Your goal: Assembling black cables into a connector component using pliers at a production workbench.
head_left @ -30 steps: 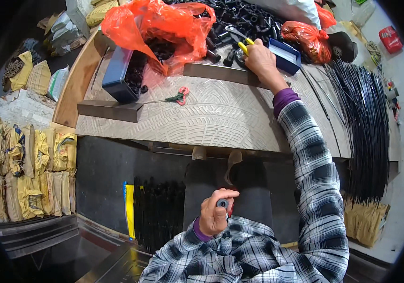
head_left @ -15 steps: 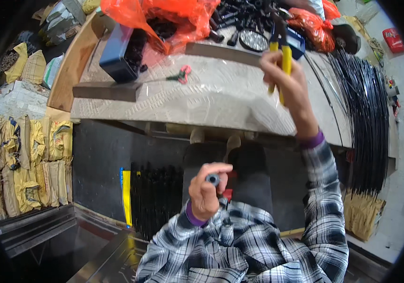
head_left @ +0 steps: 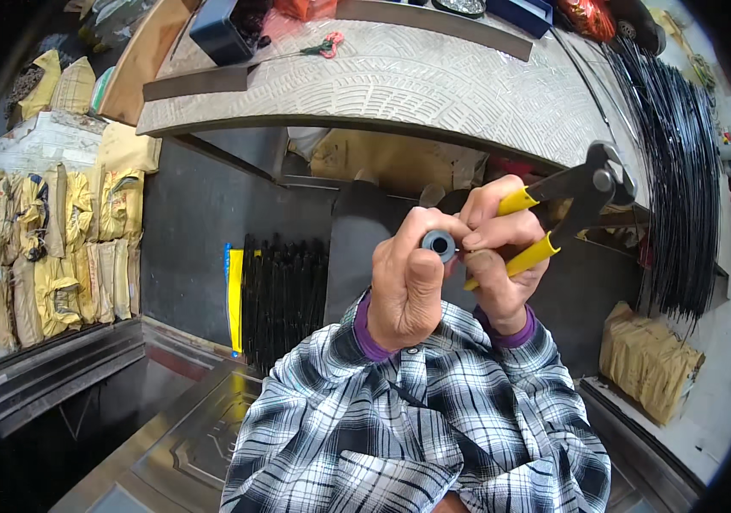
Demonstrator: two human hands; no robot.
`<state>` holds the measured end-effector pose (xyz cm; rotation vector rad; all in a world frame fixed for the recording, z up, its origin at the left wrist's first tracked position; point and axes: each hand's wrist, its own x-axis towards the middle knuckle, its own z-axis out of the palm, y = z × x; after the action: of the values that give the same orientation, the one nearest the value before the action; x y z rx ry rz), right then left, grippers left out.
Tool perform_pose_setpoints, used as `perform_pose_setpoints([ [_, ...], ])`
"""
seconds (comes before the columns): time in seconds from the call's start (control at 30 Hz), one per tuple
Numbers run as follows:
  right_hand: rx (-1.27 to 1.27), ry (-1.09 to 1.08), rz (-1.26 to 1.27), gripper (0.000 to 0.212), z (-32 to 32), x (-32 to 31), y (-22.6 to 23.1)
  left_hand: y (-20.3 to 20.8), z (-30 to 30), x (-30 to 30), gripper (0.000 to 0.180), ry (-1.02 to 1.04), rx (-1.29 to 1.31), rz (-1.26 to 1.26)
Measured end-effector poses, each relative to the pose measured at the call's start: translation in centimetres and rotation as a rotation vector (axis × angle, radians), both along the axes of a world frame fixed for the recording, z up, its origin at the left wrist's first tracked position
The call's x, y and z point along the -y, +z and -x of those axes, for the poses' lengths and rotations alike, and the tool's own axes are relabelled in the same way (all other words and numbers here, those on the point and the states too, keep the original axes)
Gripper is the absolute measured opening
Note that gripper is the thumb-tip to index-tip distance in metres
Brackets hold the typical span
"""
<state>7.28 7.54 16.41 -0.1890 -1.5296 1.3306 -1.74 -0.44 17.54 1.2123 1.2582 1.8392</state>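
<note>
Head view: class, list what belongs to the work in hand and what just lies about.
In use:
grey hollow cylinder, left hand
black pliers with yellow handles, right hand

Apparently lying about:
pink-handled tool
long thin black rods
blue rectangular box, left

The right hand (head_left: 506, 248) has brought the yellow-handled cutters (head_left: 583, 205) from the frame's upper right to right of centre, beside the left hand (head_left: 406, 282), now higher; the tabletop (head_left: 434, 94) has shifted upward.

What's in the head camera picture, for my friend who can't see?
A person's left hand grips a grey tube; the right hand, beside it, holds yellow-handled pliers. Beyond is a workbench, with thin black rods at its right.
</note>
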Motion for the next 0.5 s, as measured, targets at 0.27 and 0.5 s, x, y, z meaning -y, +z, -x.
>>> perform_pose_setpoints([
  [0.27, -0.024, -0.045, -0.154, 0.013, -0.4, 1.8, 0.1, 0.1, -1.6, 1.1, 0.052, 0.077, -0.054, -0.065],
  [0.5, -0.069, -0.064, -0.105, 0.013, -0.3, 2.4, -0.4, 0.3, -1.9, 1.4, 0.054, 0.117, -0.058, -0.049],
])
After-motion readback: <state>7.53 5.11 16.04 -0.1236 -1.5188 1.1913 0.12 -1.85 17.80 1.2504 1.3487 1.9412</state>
